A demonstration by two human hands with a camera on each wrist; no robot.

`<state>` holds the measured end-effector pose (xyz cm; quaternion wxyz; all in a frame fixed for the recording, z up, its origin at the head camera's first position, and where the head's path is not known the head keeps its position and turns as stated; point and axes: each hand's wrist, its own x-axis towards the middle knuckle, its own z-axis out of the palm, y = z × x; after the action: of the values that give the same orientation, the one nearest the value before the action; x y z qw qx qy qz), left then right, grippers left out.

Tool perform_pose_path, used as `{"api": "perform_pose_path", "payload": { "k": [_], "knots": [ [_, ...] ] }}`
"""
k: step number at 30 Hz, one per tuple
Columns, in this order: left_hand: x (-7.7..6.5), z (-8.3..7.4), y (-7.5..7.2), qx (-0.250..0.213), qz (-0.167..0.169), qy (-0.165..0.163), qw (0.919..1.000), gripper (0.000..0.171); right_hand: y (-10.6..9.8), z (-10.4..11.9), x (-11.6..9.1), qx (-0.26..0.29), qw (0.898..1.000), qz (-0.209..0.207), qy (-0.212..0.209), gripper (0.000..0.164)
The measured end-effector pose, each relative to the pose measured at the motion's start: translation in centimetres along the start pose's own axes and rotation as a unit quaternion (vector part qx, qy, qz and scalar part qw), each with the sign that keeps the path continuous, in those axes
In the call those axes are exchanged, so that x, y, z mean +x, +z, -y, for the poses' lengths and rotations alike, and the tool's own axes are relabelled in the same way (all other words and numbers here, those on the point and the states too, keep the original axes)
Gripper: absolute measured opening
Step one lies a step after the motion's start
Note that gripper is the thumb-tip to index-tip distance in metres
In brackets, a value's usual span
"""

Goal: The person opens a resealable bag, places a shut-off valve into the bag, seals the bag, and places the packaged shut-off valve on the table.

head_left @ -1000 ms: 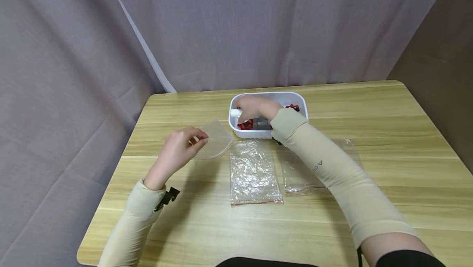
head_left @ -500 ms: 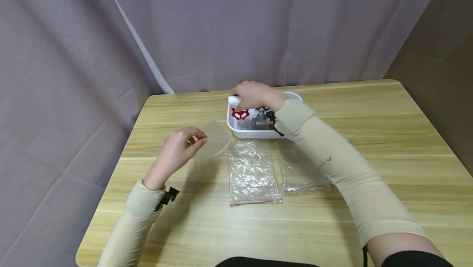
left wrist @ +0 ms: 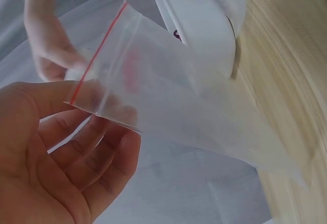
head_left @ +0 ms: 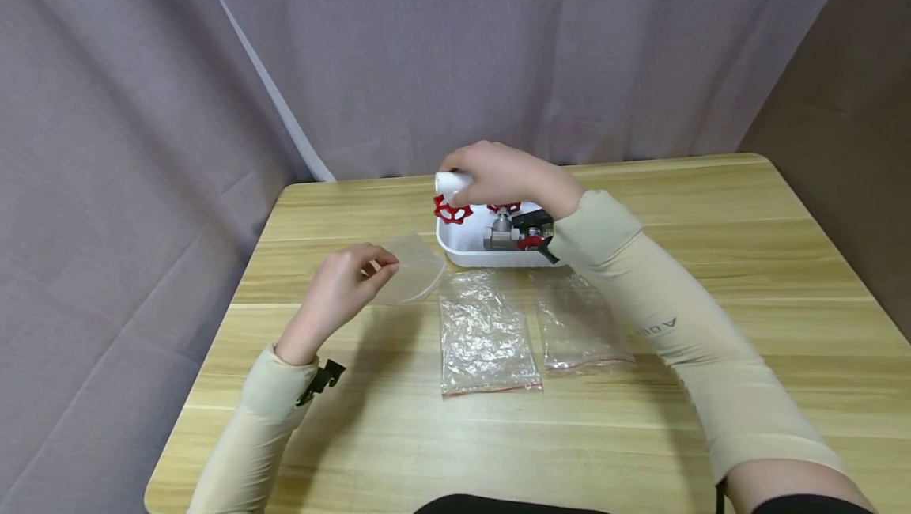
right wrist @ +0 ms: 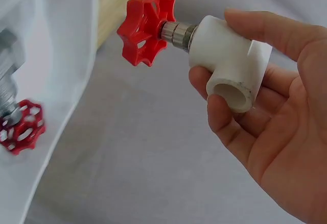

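A white plastic stop valve (right wrist: pixel 225 45) with a red handwheel (right wrist: pixel 145 26) is gripped by my right hand (head_left: pixel 508 174), raised over the left part of the white tray (head_left: pixel 491 259). Its pipe socket points out between the fingers in the right wrist view. Between thumb and fingertips my left hand (head_left: pixel 349 281) pinches a clear zip bag (left wrist: pixel 168 91) by its corner near the red-striped top. The bag hangs out to the right, left of the tray. Inside the tray lie metal valves (head_left: pixel 502 236), one with a red handwheel (right wrist: pixel 23 127).
Two more clear zip bags lie flat in front of the tray: a crinkled one (head_left: pixel 487 332) and, to its right, another bag (head_left: pixel 580 324) partly under the right sleeve. A grey curtain (head_left: pixel 441 55) hangs behind the wooden table (head_left: pixel 470 451).
My right hand has lifted the white valve up out of the tray, uncovering the metal valves below. The left hand and its bag stay in place.
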<state>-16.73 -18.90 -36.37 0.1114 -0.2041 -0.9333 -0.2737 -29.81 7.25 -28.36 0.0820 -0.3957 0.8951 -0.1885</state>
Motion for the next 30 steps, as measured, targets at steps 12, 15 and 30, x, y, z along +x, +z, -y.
{"api": "perform_pose_path", "payload": {
  "k": [12, 15, 30],
  "knots": [
    [0.3, 0.0, -0.5, -0.016, 0.001, 0.006, 0.9999, 0.010, -1.2, 5.7, -3.0, 0.014, 0.992, -0.034, -0.124, 0.036],
    [0.3, 0.0, -0.6, -0.020, 0.006, 0.004, 0.9998, 0.011, -1.2, 6.6, -3.5, 0.017, 0.988, -0.040, -0.147, 0.035],
    [0.5, 0.1, -1.2, -0.075, 0.018, -0.015, 0.9969, 0.006, 0.7, 7.9, -4.7, 0.015, 0.977, -0.044, -0.207, 0.028]
  ]
}}
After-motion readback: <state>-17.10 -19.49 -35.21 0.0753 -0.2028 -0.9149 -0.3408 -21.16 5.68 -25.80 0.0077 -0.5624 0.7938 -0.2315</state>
